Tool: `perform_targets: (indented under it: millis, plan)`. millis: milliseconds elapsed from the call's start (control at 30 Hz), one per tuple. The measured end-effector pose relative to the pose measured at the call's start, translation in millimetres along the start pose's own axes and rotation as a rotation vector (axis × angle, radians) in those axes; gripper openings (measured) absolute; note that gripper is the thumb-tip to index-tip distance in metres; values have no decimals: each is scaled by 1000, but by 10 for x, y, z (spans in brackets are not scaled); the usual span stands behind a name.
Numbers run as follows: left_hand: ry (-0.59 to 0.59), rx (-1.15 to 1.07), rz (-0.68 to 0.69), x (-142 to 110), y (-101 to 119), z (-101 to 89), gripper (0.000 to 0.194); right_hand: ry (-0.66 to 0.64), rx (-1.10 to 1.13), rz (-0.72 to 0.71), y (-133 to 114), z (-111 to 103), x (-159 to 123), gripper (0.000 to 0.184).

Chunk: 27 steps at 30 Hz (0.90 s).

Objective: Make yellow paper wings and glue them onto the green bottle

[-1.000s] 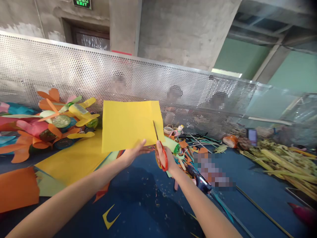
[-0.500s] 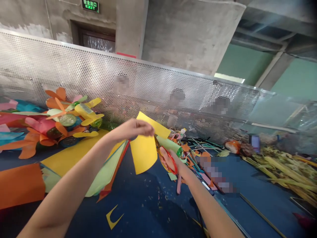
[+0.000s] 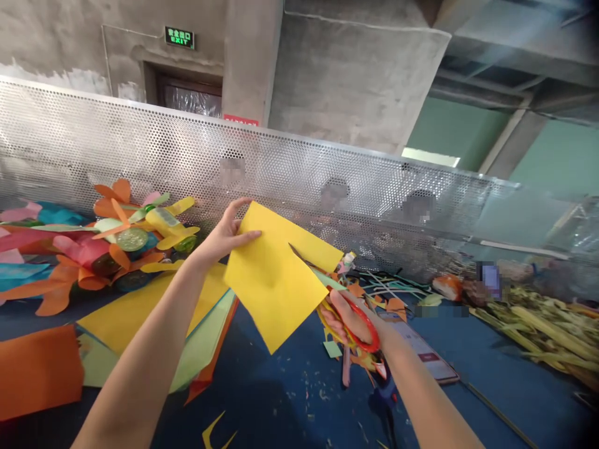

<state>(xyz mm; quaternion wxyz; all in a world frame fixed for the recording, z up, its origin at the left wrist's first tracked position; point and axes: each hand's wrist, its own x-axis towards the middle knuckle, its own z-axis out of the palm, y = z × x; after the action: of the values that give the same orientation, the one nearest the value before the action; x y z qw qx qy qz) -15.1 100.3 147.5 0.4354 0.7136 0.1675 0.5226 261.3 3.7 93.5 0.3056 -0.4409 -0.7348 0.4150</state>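
My left hand [image 3: 234, 231] pinches the upper left edge of a yellow sheet of paper [image 3: 271, 274], thumb on the near face. The sheet hangs tilted above the blue table. A slit runs into it from the right, with a strip standing apart above the cut. My right hand [image 3: 349, 318] is closed around the red handles of a pair of scissors [image 3: 369, 333]. Their dark blade shows in the slit; the rest of the blades is partly behind the paper. Below lies a curved yellow offcut [image 3: 213, 433].
Stacked coloured paper [image 3: 154, 312] and an orange sheet [image 3: 37, 368] lie left, with paper flower-like shapes [image 3: 126, 234] behind. Right are paper scraps, a phone [image 3: 430, 355] and a heap of dry husks [image 3: 538, 318]. A perforated metal screen [image 3: 290, 168] stands along the back.
My left hand has moved to the sheet's upper left edge, and the paper now faces me more broadly. My right hand with the scissors appears further right and lower.
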Motion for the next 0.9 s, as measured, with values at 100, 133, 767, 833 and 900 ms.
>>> perform_targets:
  millis: [100, 133, 767, 833, 900]
  plan:
    - [-46, 71, -8, -71, 203, 3, 71, -51, 17, 10, -108, -52, -81, 48]
    - [-56, 96, -5, -92, 249, 6, 66, -73, 29, 5, -148, -65, -109, 47]
    - [-312, 383, 26, -138, 343, -111, 33, -311, -182, -155, -574, -86, -437, 57]
    - [-360, 433, 41, -148, 382, -106, 37, -293, -228, -186, -563, -97, -429, 56]
    - [-403, 484, 54, -162, 426, -94, 39, -285, -260, -192, -545, -91, -422, 58]
